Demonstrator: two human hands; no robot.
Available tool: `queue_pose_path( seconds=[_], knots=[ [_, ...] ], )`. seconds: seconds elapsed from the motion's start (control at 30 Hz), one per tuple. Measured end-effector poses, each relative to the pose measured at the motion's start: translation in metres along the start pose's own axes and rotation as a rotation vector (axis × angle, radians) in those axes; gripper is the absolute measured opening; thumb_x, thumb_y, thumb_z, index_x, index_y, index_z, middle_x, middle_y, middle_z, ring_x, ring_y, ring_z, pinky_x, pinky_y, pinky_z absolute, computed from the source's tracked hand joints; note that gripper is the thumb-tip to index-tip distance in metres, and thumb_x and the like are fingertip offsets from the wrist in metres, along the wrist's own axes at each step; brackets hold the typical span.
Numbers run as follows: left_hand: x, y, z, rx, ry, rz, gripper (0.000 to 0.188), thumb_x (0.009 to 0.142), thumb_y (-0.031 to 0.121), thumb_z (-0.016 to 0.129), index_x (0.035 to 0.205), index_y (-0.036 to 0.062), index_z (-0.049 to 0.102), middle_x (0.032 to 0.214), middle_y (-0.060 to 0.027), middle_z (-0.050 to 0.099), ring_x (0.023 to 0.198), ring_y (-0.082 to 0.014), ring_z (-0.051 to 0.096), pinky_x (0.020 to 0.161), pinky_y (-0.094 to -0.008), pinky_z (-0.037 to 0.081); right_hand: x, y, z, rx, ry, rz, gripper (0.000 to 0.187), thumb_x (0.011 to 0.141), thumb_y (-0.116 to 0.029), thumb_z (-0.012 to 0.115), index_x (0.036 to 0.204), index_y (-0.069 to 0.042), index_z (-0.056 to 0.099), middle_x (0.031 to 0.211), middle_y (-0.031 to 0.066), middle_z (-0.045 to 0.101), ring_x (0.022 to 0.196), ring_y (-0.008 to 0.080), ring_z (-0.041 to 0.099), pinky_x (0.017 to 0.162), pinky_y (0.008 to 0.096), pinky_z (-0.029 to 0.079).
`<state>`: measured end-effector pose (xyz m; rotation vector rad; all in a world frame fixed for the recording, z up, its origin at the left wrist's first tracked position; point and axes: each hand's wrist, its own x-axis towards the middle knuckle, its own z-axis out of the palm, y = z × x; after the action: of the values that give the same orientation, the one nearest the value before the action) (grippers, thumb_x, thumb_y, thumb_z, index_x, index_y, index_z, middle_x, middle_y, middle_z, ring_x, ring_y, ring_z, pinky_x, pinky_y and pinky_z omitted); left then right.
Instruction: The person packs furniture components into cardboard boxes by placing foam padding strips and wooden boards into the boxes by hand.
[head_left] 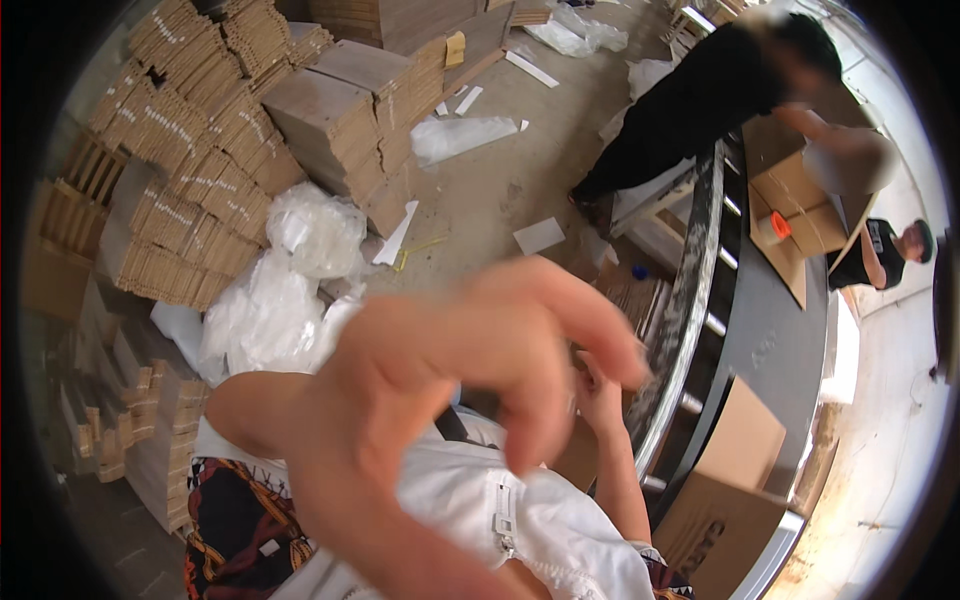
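My left hand looms large and blurred close in front of the view. Its fingers are bent but apart, and nothing shows in them. Behind its fingertips is my right hand, raised over the side of my white zipped garment. The fingers of that hand look curled together, partly covered by the left one; whatever they may hold is hidden. Nearest to the right forearm stands an open cardboard box on the dark conveyor.
Stacks of flat cardboard and clear plastic wrap lie to the left. Paper scraps litter the floor. A co-worker in black leans over another open box with an orange tape roll. A second person stands beyond.
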<state>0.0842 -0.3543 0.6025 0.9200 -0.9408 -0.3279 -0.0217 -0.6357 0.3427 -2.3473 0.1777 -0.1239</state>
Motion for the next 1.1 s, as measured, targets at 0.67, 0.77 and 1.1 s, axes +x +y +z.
queue_pose_path(
  seconds=[0.67,0.77,1.1],
  knots=[
    [0.295,-0.282,-0.388,-0.394,0.795,-0.588,0.030,0.092,0.026,0.048,0.067,0.0090,0.050,0.089,-0.0128,0.062,0.091,-0.0254,0.057,0.087,-0.0382,0.042,0.442,0.119,0.008,-0.094,-0.022,0.187,0.025,0.076,-0.011,0.064,0.099,-0.002,0.061,0.091,0.0168,0.061,0.077,0.0323,0.060,0.068,0.0366,0.049],
    [0.346,-0.292,-0.429,-0.317,0.861,-0.509,0.025,0.092,0.026,0.049,0.075,0.0075,0.053,0.090,-0.0120,0.061,0.092,-0.0240,0.057,0.087,-0.0368,0.041,0.520,0.178,-0.004,-0.165,-0.051,0.290,0.028,0.076,-0.020,0.062,0.098,-0.003,0.061,0.097,0.0201,0.060,0.092,0.0345,0.058,0.078,0.0428,0.048],
    [0.460,-0.379,-0.528,-0.315,1.035,-0.734,0.024,0.091,0.026,0.051,0.076,0.0077,0.052,0.090,-0.0105,0.061,0.094,-0.0234,0.055,0.089,-0.0377,0.039,0.659,0.349,-0.117,-0.326,0.150,0.932,0.037,0.072,-0.030,0.064,0.096,-0.002,0.065,0.095,0.0180,0.065,0.095,0.0313,0.060,0.084,0.0361,0.047]
  ],
)
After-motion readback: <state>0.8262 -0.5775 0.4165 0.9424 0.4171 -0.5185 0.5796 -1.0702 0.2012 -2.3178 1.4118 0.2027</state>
